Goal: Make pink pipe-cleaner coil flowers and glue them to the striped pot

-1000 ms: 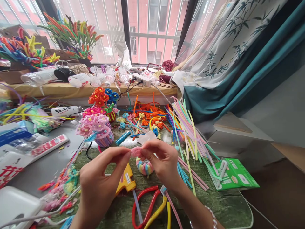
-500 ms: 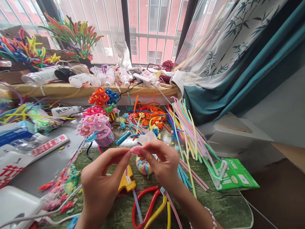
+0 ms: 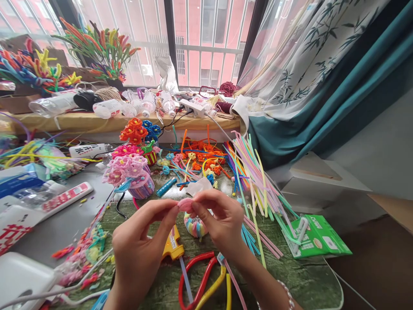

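Observation:
A small coiled piece of pink pipe cleaner [image 3: 185,204] is pinched between my two hands above the table. My left hand [image 3: 140,245] grips its left end between thumb and forefinger. The fingers of my right hand [image 3: 222,215] close on its right side. Just below, partly hidden by my right hand, sits a round pot wrapped in pastel pipe cleaner [image 3: 195,226]. Under my hands lies a yellow glue gun [image 3: 174,245] with a glue stick in its back, partly covered by my left hand. Red-handled scissors or pliers [image 3: 183,275] and a yellow-handled tool [image 3: 211,286] lie nearer me.
Loose pastel pipe cleaners [image 3: 251,172] spread at the right beside a green packet [image 3: 319,237]. Pink pipe-cleaner flowers in a pot [image 3: 125,170] stand left of centre. Orange pieces [image 3: 209,150] lie at the back. A white cable [image 3: 84,275] crosses the lower left.
My left hand has shifted very slightly to the right, and the pink piece has turned a little between my fingers. Everything else looks the same.

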The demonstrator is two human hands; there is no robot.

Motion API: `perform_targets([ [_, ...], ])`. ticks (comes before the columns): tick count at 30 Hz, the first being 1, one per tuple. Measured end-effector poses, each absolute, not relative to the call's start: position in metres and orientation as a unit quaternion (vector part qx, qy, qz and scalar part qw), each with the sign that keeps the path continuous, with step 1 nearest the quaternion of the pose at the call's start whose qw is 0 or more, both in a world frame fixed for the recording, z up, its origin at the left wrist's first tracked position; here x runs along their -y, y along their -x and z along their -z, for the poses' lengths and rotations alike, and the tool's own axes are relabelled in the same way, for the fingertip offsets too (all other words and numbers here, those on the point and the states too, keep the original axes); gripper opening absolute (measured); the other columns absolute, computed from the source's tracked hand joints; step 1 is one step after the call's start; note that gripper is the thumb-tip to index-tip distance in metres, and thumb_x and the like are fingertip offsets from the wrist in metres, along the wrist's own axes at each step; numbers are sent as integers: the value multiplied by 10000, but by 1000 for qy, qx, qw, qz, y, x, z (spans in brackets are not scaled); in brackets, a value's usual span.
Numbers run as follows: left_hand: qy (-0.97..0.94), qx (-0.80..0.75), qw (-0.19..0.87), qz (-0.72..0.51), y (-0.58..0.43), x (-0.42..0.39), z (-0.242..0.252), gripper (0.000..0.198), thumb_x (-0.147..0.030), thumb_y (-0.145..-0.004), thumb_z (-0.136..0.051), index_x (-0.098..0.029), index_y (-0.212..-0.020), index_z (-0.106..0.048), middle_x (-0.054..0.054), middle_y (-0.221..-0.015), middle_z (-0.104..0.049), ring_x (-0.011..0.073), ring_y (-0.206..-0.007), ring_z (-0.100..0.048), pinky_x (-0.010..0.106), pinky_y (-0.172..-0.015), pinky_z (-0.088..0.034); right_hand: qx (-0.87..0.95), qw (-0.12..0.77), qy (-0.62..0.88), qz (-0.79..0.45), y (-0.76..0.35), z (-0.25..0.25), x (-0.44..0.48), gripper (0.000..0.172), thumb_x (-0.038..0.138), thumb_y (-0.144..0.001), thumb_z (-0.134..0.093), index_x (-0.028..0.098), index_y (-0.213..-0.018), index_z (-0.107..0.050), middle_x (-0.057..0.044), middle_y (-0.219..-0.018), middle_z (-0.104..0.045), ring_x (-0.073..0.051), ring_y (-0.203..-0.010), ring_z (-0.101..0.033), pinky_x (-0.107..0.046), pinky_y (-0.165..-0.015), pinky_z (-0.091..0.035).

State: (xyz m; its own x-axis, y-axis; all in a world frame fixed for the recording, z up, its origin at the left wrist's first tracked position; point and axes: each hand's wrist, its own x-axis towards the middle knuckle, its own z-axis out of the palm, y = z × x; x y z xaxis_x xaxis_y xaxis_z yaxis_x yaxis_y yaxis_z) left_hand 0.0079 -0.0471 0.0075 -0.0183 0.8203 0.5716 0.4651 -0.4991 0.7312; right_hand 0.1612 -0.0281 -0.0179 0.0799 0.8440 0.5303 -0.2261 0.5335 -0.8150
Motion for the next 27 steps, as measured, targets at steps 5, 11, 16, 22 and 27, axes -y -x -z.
perform_targets([
  [5, -678, -474, 161, -538, -9, 47, -7, 120, -225, -850, -738, -313, -931, -741, -106, -838, -746, 62, -690, -657, 117, -695, -522, 510, 676, 285, -448, -160, 16, 31, 80, 142, -849, -755, 201, -892, -722, -25, -815, -780, -136, -680, -747, -233, -675, -617],
  [11, -653, -466, 258, -539, -9, 41, -9, 61, -234, -822, -759, -289, -847, -746, -99, -767, -746, 74, -659, -684, 102, -631, -537, 436, 620, 266, -595, -165, 16, 21, 114, 232, -807, -812, 184, -810, -709, 3, -670, -765, -127, -577, -738, -195, -576, -610],
  [16, -648, -468, 312, -513, -1, 38, -9, 56, -244, -798, -776, -276, -840, -757, -74, -768, -765, 109, -670, -710, 134, -625, -563, 404, 580, 243, -665, -168, 19, 12, 201, 295, -758, -848, 164, -789, -699, 9, -598, -741, -130, -472, -704, -185, -460, -575],
  [22, -685, -456, 272, -498, 2, 37, -8, 30, -228, -811, -747, -253, -825, -736, -64, -748, -739, 106, -642, -686, 149, -624, -558, 409, 530, 299, -680, -169, 16, 13, 250, 334, -701, -881, 130, -746, -745, -18, -610, -740, -119, -493, -698, -171, -474, -554],
  [27, -729, -454, 199, -472, -1, 37, -11, 42, -217, -846, -700, -227, -807, -714, -39, -720, -711, 114, -611, -656, 181, -589, -533, 403, 512, 317, -689, -169, 12, 12, 279, 379, -696, -872, 120, -716, -771, -25, -580, -731, -118, -483, -682, -187, -484, -553],
])
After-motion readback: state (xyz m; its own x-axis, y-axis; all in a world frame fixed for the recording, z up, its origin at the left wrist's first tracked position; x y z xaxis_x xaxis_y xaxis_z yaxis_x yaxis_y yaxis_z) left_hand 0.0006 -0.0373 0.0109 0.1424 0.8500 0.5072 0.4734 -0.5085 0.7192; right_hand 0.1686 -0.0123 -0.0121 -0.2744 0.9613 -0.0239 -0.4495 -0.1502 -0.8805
